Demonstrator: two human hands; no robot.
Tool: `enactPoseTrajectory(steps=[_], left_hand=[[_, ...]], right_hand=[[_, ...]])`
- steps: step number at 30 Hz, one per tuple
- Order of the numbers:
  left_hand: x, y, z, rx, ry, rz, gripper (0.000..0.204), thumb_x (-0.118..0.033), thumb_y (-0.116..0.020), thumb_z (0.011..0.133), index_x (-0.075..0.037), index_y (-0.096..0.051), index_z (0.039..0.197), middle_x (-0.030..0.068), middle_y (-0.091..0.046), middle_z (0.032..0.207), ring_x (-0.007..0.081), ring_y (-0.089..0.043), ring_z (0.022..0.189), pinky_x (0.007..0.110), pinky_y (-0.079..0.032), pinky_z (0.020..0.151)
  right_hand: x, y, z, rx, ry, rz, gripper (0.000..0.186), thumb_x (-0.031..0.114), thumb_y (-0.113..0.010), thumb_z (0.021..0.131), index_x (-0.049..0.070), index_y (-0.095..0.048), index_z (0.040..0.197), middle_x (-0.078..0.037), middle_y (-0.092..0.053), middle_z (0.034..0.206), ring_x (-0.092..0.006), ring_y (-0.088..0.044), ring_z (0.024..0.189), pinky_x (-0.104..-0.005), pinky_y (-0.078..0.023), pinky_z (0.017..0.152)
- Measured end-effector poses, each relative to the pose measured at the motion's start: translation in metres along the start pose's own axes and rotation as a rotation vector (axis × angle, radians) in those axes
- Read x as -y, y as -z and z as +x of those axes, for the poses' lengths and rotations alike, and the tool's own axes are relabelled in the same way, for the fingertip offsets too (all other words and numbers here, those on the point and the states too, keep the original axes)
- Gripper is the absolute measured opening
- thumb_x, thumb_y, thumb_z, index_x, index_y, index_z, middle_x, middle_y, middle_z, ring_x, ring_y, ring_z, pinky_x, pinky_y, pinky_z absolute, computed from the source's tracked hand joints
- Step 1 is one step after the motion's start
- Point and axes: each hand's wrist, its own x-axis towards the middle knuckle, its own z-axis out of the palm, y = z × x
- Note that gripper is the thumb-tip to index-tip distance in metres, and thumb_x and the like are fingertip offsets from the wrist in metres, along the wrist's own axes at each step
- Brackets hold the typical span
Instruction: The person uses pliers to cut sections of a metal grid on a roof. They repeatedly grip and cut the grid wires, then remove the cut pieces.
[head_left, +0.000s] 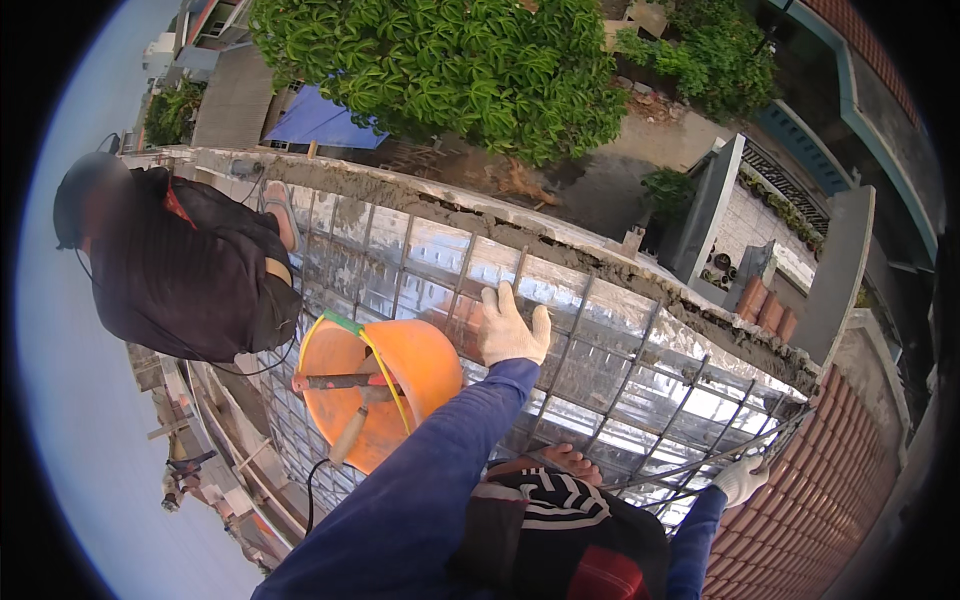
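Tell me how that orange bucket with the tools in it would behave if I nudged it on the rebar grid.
The orange bucket already lies tilted on the rebar mesh, so it would probably rock or roll. The hammer inside likely weights it unevenly. Its plastic wall looks smooth, so apt to slide.

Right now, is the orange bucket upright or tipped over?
Tipped. The orange bucket lies on the rebar grid, its mouth facing sideways, with a hammer inside.
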Motion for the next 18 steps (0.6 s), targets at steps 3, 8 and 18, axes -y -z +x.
enactPoseTrajectory(steps=[3, 8, 18], left_hand=[[0.0, 0.001, -0.002, -0.059, -0.035, 0.01, 0.084, -0.046, -0.076, 0.096, -0.003, -0.05, 0.163, 0.0278, -0.052, 0.161, 0.05, -0.055, 0.139, 0.057, -0.047, 0.118], [0.001, -0.001, -0.003, -0.063, -0.039, 0.029, 0.085, -0.05, -0.075, 0.098, -0.003, -0.049, 0.165, 0.028, -0.051, 0.164, 0.0473, -0.054, 0.144, 0.056, -0.046, 0.121], [0.0, -0.009, -0.007, -0.079, 0.003, 0.119, 0.083, -0.053, -0.069, 0.103, -0.006, -0.046, 0.168, 0.0288, -0.048, 0.167, 0.0473, -0.054, 0.149, 0.054, -0.046, 0.124]], right_hand=[[0.001, 0.005, -0.001, 0.063, -0.028, 0.031, 0.054, 0.041, -0.052, 0.116, 0.003, -0.062, 0.152, -0.024, -0.073, 0.147, -0.0399, -0.072, 0.134, -0.0443, -0.057, 0.111], [0.002, 0.008, -0.006, -0.009, 0.074, 0.002, 0.052, 0.048, -0.052, 0.114, 0.008, -0.066, 0.144, -0.023, -0.079, 0.13, -0.0429, -0.077, 0.115, -0.0494, -0.057, 0.1], [0.004, 0.011, -0.012, -0.014, 0.003, 0.12, 0.055, 0.048, -0.05, 0.116, 0.006, -0.063, 0.149, -0.025, -0.077, 0.135, -0.044, -0.076, 0.12, -0.0489, -0.059, 0.103]])
